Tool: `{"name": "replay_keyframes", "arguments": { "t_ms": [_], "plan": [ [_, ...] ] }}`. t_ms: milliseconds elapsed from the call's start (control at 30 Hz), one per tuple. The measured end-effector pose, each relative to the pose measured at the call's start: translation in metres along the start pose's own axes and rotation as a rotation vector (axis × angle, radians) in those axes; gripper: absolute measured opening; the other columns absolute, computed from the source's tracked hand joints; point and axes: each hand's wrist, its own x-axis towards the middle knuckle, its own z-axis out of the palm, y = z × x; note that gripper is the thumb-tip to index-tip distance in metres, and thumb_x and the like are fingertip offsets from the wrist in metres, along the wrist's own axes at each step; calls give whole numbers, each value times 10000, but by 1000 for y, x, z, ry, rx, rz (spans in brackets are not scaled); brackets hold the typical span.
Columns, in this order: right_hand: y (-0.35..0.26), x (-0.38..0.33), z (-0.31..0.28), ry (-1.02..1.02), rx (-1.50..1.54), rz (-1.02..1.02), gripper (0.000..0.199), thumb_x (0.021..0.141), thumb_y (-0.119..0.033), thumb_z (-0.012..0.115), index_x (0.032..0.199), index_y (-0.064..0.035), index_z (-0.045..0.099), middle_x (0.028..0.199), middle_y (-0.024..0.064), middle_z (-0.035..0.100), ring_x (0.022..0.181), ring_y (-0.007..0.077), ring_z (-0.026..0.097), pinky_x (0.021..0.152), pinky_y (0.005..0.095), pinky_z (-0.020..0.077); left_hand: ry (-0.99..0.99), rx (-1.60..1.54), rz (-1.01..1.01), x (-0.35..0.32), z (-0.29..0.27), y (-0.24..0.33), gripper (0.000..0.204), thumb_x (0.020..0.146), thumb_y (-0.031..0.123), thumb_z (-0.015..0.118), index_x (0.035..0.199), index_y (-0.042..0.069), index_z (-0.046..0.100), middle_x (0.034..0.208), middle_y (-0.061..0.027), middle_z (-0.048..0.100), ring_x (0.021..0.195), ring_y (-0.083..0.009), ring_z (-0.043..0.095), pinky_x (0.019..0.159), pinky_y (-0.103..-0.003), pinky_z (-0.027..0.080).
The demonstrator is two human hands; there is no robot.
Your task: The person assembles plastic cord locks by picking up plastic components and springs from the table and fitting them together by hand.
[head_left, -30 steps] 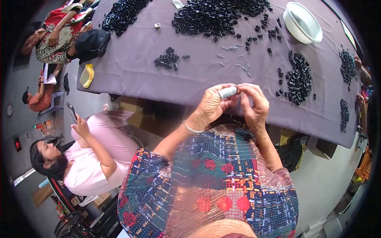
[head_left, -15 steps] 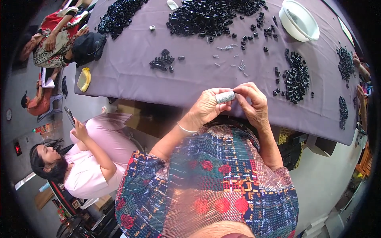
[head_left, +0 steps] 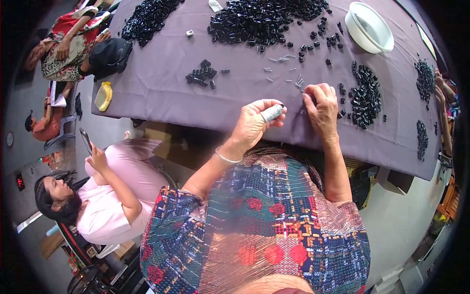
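While the left hand (head_left: 252, 126) holds a small silver-grey metal tube (head_left: 272, 113) up over the near edge of the table, the right hand (head_left: 322, 107) is down flat on the purple table cloth (head_left: 156, 83). The left hand's fingers are curled tight around the tube, with one end poking out past the thumb. The right hand's fingertips press down on the cloth, just beside a few tiny silver metal pins (head_left: 297, 82). I cannot tell if it has one pinched yet, because the fingers hide it.

It looks like the step now is picking up a small piece to go with the tube. The next move needs a careful pinch with the right fingertips, since the pins are thin and lie flat on the cloth.

Near the right hand sits a pile of small black plastic blocks (head_left: 363, 98). A much bigger heap of black blocks (head_left: 259, 22) lies at the far side of the table, and a white round bowl (head_left: 368, 27) stands in the far right corner. A person in a pink shirt (head_left: 105, 206) sits on the left, well apart from the table.
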Motion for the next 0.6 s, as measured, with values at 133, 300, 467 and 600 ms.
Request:
{"name": "replay_keyframes", "arguments": {
  "t_ms": [133, 300, 467, 600],
  "plan": [
    [-1, -2, 6, 22, -132, -40, 78, 794, -74, 639, 862, -53, 610, 859, 65, 589, 838, 246, 551, 774, 364, 426, 34, 29, 28, 4, 0, -1, 193, 882, 95, 637, 1045, -6, 620, 949, -88, 664, 810, -144, 635, 723, -286, 531],
    [-16, -15, -2, -6, 240, 97, 65, 827, 2, 604, 890, -13, 598, 794, 62, 577, 717, 153, 572, 672, 278, 462, 51, 79, 14, 3, 4, 2, 194, 887, 101, 631, 1049, -5, 631, 934, -73, 668, 799, -129, 631, 717, -268, 526],
    [-37, -16, -14, -140, 495, 80, 97, 809, 42, 608, 899, 7, 596, 780, 67, 589, 674, 132, 573, 641, 251, 472, 74, 286, 84, 3, 11, 0, 186, 889, 91, 627, 1044, -11, 635, 907, -45, 668, 786, -89, 611, 710, -234, 510],
    [-39, -18, -14, -156, 425, 33, 109, 788, 46, 617, 886, 6, 590, 781, 85, 595, 679, 168, 591, 644, 275, 481, 66, 377, 149, 0, 16, 1, 142, 883, 55, 618, 1009, -8, 641, 871, -22, 656, 770, -76, 589, 692, -221, 495]
  ]
}}
